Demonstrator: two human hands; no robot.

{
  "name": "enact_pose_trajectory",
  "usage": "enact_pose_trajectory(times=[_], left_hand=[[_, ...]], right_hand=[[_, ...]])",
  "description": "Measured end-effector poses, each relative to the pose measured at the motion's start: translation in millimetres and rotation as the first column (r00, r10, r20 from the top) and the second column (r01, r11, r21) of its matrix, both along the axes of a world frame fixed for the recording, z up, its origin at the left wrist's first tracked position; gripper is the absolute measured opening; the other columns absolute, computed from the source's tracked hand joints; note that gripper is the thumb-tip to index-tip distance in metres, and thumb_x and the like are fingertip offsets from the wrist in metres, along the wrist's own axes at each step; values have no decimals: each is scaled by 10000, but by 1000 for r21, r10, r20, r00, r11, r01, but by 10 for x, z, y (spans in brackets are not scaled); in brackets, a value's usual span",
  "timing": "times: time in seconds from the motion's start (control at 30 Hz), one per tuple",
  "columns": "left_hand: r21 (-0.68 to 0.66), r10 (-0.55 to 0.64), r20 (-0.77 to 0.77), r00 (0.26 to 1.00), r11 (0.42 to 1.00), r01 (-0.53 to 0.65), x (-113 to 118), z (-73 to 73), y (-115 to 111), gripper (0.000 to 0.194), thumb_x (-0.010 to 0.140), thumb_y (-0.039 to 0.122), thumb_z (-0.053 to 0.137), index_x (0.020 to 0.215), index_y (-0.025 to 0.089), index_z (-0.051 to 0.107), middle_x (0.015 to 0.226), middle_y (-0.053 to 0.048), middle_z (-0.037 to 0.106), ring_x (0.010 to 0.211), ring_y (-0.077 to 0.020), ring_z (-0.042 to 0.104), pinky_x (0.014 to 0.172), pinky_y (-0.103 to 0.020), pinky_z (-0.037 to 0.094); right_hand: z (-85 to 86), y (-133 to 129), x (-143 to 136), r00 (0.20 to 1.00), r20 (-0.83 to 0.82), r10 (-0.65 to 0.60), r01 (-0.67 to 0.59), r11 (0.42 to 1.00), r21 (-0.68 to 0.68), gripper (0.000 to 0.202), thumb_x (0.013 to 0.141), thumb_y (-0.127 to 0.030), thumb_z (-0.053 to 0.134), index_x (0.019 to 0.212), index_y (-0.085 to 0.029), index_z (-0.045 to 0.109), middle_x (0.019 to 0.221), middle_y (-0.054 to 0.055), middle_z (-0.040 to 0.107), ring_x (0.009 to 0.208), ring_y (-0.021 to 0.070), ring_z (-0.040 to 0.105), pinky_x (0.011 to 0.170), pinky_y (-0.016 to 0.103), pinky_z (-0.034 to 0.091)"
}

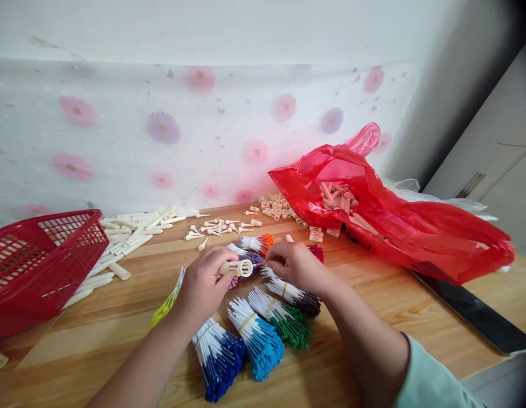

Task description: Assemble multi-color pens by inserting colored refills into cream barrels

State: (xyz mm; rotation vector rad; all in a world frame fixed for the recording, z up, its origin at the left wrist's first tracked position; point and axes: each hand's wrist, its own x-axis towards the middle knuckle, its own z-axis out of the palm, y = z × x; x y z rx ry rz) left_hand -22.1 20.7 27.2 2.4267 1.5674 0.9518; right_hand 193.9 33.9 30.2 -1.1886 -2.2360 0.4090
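Note:
My left hand point(207, 277) is closed around a cream plastic tube point(235, 268) with slots near its round end, which points right. At that end, my right hand point(295, 263) pinches a thin stick point(259, 264) that looks reddish; how far it reaches into the tube I cannot tell. Under and around both hands lie bundles of thin white sticks with coloured tips: dark blue point(220, 362), light blue point(257, 340), green point(282, 317), dark brown point(295, 293), orange point(257, 243) and yellow point(169, 297). Rubber bands bind some of them. Purple and pink tips are partly hidden behind the tube.
A red plastic basket point(46, 266) stands at left beside a pile of cream tubes point(127, 232). Small cone-tipped pieces point(220, 228) and short slotted pieces point(280, 207) lie at the back. A red plastic bag point(399, 221) holds more pieces; a dark flat panel point(475, 309) lies at right.

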Motion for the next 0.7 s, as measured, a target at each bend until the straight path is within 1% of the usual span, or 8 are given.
enact_pose_trajectory(times=[0.07,0.17,0.27,0.33,0.43,0.5,0.6,0.7], left_hand=[[-175,-58,174,983,980,89,-68,0,-111,129,762,177,552,789,187,679,788,-6,699,741,-177,626,663,-244,460],[-405,-27,409,912,890,208,-127,-66,-205,157,765,309,615,721,176,686,654,5,669,629,-163,598,584,-238,447],[-420,-38,541,840,853,309,-165,-141,-228,152,765,313,649,726,172,689,652,2,658,631,-146,583,602,-232,437],[-386,-60,611,789,848,363,-175,-182,-228,153,788,305,646,714,176,679,633,11,635,622,-125,557,601,-221,414],[-356,-21,767,642,817,453,-153,-231,-237,183,808,327,642,702,177,649,590,30,580,590,-98,495,583,-211,377],[-356,41,854,519,772,527,-121,-249,-254,210,798,352,655,695,171,627,563,40,537,560,-87,446,556,-209,351],[-349,84,906,416,705,617,-75,-252,-287,259,776,373,680,663,155,600,537,47,480,539,-78,395,536,-211,324],[-336,77,913,400,696,634,-56,-250,-315,269,771,383,688,669,151,600,535,47,470,543,-79,390,539,-215,319]], right_hand=[[-21,-111,-153,990,-84,110,-112,993,-22,121,740,-74,570,749,-165,649,667,-23,626,601,84,541,576,165,390],[-67,-214,-307,958,-242,156,-176,982,-64,116,707,-54,577,724,-147,644,624,-21,586,554,83,491,532,178,367],[-111,-246,-366,903,-414,113,-185,973,-137,69,728,-94,598,719,-142,647,633,-5,595,575,96,506,542,196,393],[-133,-255,-379,810,-577,102,-263,944,-201,32,756,-160,630,751,-141,654,667,9,622,603,105,537,575,215,433],[-156,-265,-388,603,-793,88,-488,827,-279,111,765,-241,682,828,-150,670,719,13,663,642,107,596,651,245,491],[-161,-266,-388,510,-856,80,-589,758,-280,141,783,-267,686,879,-164,685,724,8,679,667,108,630,688,256,512],[-151,-262,-381,510,-850,134,-561,800,-211,131,817,-263,663,908,-179,707,737,16,690,701,115,649,693,255,520],[-138,-269,-379,579,-789,205,-459,882,-108,95,815,-228,665,878,-181,716,788,32,690,735,124,639,699,255,512]])
